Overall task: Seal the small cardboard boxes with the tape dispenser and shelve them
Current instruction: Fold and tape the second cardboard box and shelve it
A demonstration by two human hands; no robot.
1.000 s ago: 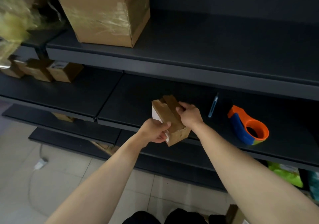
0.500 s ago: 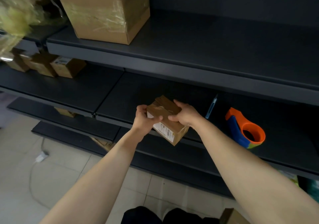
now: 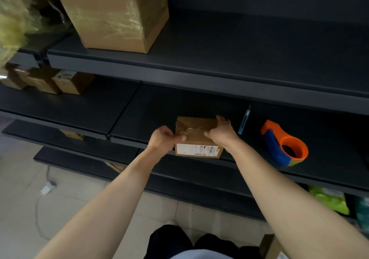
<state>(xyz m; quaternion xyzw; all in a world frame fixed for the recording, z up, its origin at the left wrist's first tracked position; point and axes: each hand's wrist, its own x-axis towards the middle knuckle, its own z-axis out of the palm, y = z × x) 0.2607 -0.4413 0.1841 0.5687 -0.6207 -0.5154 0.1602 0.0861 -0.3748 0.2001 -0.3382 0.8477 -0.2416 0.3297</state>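
Note:
A small cardboard box (image 3: pixel 196 133) with old clear tape across its top and a white label on its near face sits level at the front edge of the dark middle shelf (image 3: pixel 151 107). My left hand (image 3: pixel 164 139) grips its left side, thumb on top. My right hand (image 3: pixel 220 132) grips its right side, fingers curled over the far corner. The orange and blue tape dispenser (image 3: pixel 285 145) lies on the same shelf to the right, apart from both hands.
A blue pen-like tool (image 3: pixel 244 123) lies between box and dispenser. Several small boxes (image 3: pixel 60 81) stand at the shelf's far left. A large taped carton (image 3: pixel 113 13) sits on the upper shelf (image 3: pixel 219 59). Lower shelves and tiled floor lie below.
The box was held tilted in the air with its flaps up; both hands have turned it level and brought it down onto the shelf's front edge, top closed.

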